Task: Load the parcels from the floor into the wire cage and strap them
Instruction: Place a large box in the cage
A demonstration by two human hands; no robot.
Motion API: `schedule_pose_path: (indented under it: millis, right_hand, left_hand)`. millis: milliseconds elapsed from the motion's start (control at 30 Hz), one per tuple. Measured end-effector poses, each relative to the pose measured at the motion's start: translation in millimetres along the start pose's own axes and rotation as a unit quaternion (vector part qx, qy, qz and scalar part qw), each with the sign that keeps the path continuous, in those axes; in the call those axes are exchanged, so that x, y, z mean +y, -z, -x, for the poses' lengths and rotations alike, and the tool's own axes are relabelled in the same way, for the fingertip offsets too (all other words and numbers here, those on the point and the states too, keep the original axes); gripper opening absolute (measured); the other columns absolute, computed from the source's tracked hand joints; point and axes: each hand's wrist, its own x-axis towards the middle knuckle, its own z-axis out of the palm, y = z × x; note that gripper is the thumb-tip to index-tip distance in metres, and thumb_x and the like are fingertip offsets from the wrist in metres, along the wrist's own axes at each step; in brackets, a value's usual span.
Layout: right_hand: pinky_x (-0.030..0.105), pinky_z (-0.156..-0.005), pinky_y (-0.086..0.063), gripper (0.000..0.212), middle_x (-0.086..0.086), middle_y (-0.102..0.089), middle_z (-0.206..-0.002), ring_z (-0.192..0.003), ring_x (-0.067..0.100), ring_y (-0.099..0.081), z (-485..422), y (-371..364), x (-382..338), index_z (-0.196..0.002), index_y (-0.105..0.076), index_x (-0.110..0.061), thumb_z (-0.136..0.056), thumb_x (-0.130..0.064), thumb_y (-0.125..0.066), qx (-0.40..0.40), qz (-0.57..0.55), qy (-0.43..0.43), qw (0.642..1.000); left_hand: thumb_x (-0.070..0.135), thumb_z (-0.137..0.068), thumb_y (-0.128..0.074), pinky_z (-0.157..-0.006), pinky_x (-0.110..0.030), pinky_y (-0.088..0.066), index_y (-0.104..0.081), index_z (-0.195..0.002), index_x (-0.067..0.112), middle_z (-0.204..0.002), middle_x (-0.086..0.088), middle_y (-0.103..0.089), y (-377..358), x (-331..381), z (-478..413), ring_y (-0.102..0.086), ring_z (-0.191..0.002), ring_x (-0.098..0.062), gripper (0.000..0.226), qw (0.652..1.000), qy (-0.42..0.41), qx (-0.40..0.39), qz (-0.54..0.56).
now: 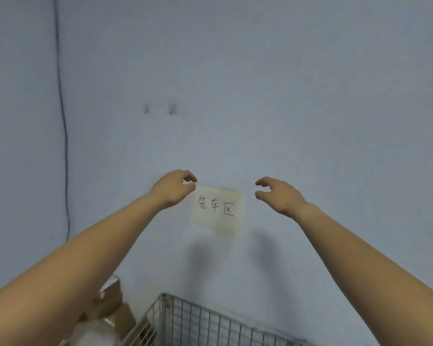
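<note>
Before the paper sign [218, 208] on the wall, the left hand [173, 188] and right hand [280, 196] hover with fingers loosely curled, holding nothing. The parcels [110, 313] lie low, just beside the wire cage [198, 320]. Loading looks unstarted, so the next move is to stoop and grip one.

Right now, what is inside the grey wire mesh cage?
Only the top corner of the grey wire mesh cage shows, with nothing visible inside that part; its lower interior is out of frame. Brown cardboard parcels lie outside, to its left.
</note>
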Motion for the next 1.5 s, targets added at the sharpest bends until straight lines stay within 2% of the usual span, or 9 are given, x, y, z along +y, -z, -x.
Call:
schedule_pose_path:
  millis: [233, 400, 500, 600, 800, 933, 1100, 1300, 1500]
  right_hand:
    - [0.032, -0.092, -0.046, 0.030, -0.002, -0.065, -0.120, -0.107, 0.019, -0.060, -5, -61, -91, -0.118, -0.064, -0.022, -0.089, -0.026, -0.054, -0.094, -0.006, 0.092, 0.991]
    - [0.033, -0.091, -0.049, 0.024, 0.002, -0.069, -0.111, -0.107, 0.023, -0.062, 4, -124, -200, -0.106, -0.072, -0.018, -0.089, -0.020, -0.054, -0.144, -0.014, 0.192, 0.971]
    - [0.035, -0.093, -0.049, 0.024, 0.002, -0.070, -0.113, -0.107, 0.024, -0.062, 22, -166, -282, -0.106, -0.071, -0.020, -0.089, -0.022, -0.056, -0.179, -0.021, 0.267, 0.947]
    - [0.035, -0.095, -0.049, 0.025, 0.002, -0.069, -0.116, -0.109, 0.024, -0.062, 49, -204, -371, -0.108, -0.071, -0.020, -0.088, -0.025, -0.057, -0.209, -0.033, 0.339, 0.917]
    - [0.035, -0.095, -0.049, 0.024, 0.001, -0.069, -0.114, -0.107, 0.023, -0.062, 111, -269, -529, -0.108, -0.070, -0.022, -0.089, -0.027, -0.056, -0.260, -0.094, 0.427, 0.861]
    - [0.034, -0.093, -0.049, 0.025, -0.001, -0.069, -0.114, -0.106, 0.021, -0.062, 133, -301, -595, -0.108, -0.070, -0.023, -0.089, -0.027, -0.055, -0.270, -0.119, 0.440, 0.848]
    - [0.035, -0.095, -0.050, 0.026, 0.001, -0.069, -0.114, -0.106, 0.023, -0.062, 139, -347, -644, -0.108, -0.070, -0.022, -0.088, -0.028, -0.056, -0.282, -0.121, 0.432, 0.848]
    - [0.034, -0.092, -0.049, 0.023, 0.001, -0.068, -0.113, -0.105, 0.023, -0.062, 137, -423, -674, -0.106, -0.070, -0.022, -0.088, -0.029, -0.056, -0.327, -0.086, 0.423, 0.841]
    - [0.035, -0.093, -0.049, 0.024, 0.002, -0.068, -0.113, -0.105, 0.024, -0.062, 98, -511, -707, -0.107, -0.069, -0.019, -0.089, -0.027, -0.055, -0.361, -0.062, 0.406, 0.837]
  left_hand:
    - [0.026, -0.090, -0.054, -0.097, -0.035, -0.045, -0.064, -0.114, 0.022, -0.123, -0.003, -0.062, 107, -86, 80, -0.057, -0.111, -0.022, 0.027, 0.987, 0.130, 0.052, -0.073]
    - [0.020, -0.092, -0.054, -0.096, -0.031, -0.042, -0.062, -0.119, 0.014, -0.124, -0.007, -0.062, 192, -149, 184, -0.056, -0.114, -0.024, 0.029, 0.958, 0.238, 0.108, -0.113]
    - [0.020, -0.093, -0.053, -0.090, -0.028, -0.040, -0.062, -0.121, 0.014, -0.125, -0.006, -0.061, 248, -183, 252, -0.055, -0.115, -0.024, 0.030, 0.932, 0.302, 0.148, -0.137]
    - [0.022, -0.091, -0.053, -0.094, -0.031, -0.042, -0.063, -0.119, 0.017, -0.123, -0.005, -0.063, 298, -214, 313, -0.056, -0.113, -0.024, 0.030, 0.901, 0.358, 0.181, -0.164]
    - [0.022, -0.091, -0.053, -0.096, -0.032, -0.044, -0.062, -0.119, 0.014, -0.125, -0.008, -0.062, 382, -267, 392, -0.057, -0.113, -0.026, 0.031, 0.859, 0.428, 0.191, -0.206]
    - [0.023, -0.091, -0.052, -0.099, -0.035, -0.044, -0.062, -0.119, 0.015, -0.126, -0.008, -0.061, 422, -305, 414, -0.055, -0.116, -0.027, 0.031, 0.846, 0.438, 0.210, -0.219]
    - [0.022, -0.091, -0.052, -0.092, -0.032, -0.044, -0.062, -0.118, 0.014, -0.122, -0.008, -0.062, 427, -361, 435, -0.057, -0.110, -0.026, 0.030, 0.847, 0.458, 0.188, -0.196]
    - [0.038, -0.079, -0.047, -0.111, -0.048, -0.032, -0.064, -0.113, 0.019, -0.118, -0.006, -0.066, 416, -440, 450, -0.057, -0.113, -0.026, 0.042, 0.839, 0.494, 0.144, -0.179]
    - [0.028, -0.094, -0.049, -0.097, -0.037, -0.046, -0.059, -0.124, 0.015, -0.127, -0.009, -0.060, 403, -537, 434, -0.056, -0.116, -0.026, 0.034, 0.835, 0.513, 0.115, -0.160]
